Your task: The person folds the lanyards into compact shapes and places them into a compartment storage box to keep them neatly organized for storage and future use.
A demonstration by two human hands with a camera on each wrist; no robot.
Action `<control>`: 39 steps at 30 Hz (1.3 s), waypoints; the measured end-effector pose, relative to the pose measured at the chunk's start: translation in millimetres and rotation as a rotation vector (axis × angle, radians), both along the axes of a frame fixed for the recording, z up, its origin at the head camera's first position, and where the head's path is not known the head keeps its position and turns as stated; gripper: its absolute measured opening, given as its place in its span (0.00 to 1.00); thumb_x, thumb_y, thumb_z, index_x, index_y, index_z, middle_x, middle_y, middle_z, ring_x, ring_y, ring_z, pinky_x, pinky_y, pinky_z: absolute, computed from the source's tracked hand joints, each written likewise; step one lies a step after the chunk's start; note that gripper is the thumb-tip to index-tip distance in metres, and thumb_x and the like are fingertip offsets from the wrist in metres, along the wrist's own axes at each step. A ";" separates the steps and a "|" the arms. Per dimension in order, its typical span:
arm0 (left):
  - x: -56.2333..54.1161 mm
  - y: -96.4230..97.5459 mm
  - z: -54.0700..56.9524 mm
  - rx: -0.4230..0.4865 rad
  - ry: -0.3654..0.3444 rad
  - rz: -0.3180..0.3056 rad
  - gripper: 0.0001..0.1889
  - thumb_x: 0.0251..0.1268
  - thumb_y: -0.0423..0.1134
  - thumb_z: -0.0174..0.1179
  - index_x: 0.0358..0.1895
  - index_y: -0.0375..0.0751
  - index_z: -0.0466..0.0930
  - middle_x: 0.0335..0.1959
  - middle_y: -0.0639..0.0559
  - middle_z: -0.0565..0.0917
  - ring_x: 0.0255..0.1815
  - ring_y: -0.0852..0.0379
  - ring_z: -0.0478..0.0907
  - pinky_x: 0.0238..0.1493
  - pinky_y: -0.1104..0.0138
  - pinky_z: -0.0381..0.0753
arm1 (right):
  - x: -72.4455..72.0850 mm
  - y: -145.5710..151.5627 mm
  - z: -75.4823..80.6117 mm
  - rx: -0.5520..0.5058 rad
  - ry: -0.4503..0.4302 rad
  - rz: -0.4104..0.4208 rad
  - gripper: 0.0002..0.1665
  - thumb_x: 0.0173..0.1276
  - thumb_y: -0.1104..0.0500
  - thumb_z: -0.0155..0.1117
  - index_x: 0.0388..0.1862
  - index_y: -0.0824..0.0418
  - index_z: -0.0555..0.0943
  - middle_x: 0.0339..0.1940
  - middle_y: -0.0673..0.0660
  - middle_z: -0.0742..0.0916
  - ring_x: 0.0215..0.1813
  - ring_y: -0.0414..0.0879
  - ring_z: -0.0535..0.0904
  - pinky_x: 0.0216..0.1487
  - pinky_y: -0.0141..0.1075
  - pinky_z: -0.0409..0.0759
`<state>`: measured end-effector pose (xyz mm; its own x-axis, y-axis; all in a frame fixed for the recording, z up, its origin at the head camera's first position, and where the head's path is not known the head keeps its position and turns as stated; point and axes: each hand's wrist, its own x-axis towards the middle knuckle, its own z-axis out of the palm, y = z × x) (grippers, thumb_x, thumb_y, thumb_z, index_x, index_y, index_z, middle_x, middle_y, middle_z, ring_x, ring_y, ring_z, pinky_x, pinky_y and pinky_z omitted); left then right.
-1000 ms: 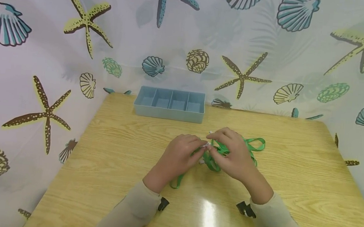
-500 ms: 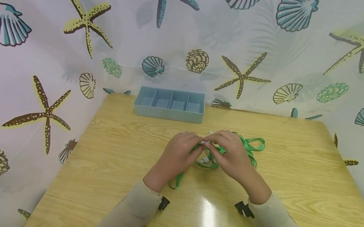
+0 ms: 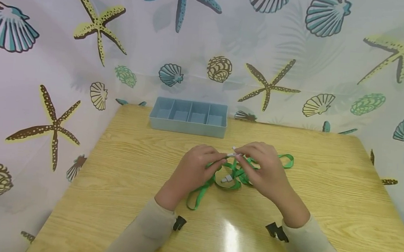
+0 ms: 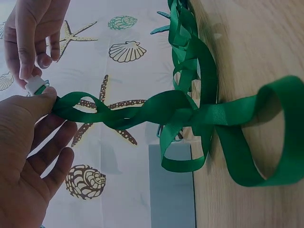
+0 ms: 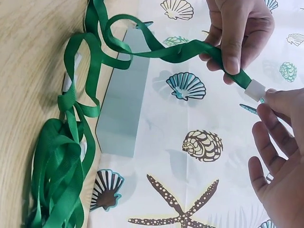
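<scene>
In the head view, both hands meet above a tangle of green ribbon straps on the wooden table. My left hand pinches one green strap close to its end between thumb and fingers. A small white plastic end piece sits on that strap; the thumb and index finger of my right hand pinch it. In the left wrist view the held strap runs twisted from my left hand to the looped straps. Another white piece lies among the straps.
A blue-grey tray with several compartments stands at the back of the table, left of the straps. Behind and beside the table hangs a white cloth printed with shells and starfish. Black buckles show at both cuffs.
My hands have drawn slightly apart, the right one shifting right with the white end piece between its fingers. The straps below have shifted, and the loose white piece shows more fully.
</scene>
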<state>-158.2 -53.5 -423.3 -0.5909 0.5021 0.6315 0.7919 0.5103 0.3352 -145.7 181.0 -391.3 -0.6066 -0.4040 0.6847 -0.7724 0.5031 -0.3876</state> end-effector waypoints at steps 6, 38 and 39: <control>1.1 1.4 0.3 0.044 -0.003 -0.005 0.11 0.74 0.41 0.70 0.52 0.40 0.92 0.38 0.52 0.92 0.38 0.58 0.87 0.45 0.66 0.86 | -0.3 7.0 4.0 -0.045 0.008 -0.016 0.12 0.65 0.72 0.76 0.46 0.62 0.90 0.42 0.55 0.92 0.38 0.48 0.83 0.47 0.42 0.73; -7.4 0.6 3.2 0.082 -0.146 -0.008 0.05 0.69 0.31 0.67 0.38 0.45 0.90 0.36 0.55 0.89 0.38 0.58 0.83 0.45 0.67 0.83 | 9.8 14.4 38.6 -0.158 0.190 -0.034 0.21 0.81 0.48 0.65 0.44 0.66 0.91 0.38 0.61 0.91 0.43 0.54 0.84 0.58 0.34 0.71; -8.0 0.7 3.1 0.081 -0.151 -0.008 0.05 0.69 0.30 0.67 0.38 0.45 0.89 0.36 0.55 0.89 0.38 0.59 0.82 0.45 0.67 0.83 | 11.0 14.0 40.2 -0.163 0.199 -0.036 0.21 0.81 0.48 0.65 0.43 0.66 0.91 0.38 0.61 0.91 0.43 0.54 0.84 0.58 0.33 0.71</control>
<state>-166.3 -52.8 -420.2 -0.6782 0.4584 0.5744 0.7335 0.4706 0.4904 -134.8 195.0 -351.2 -0.4658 -0.2590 0.8461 -0.8242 0.4749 -0.3084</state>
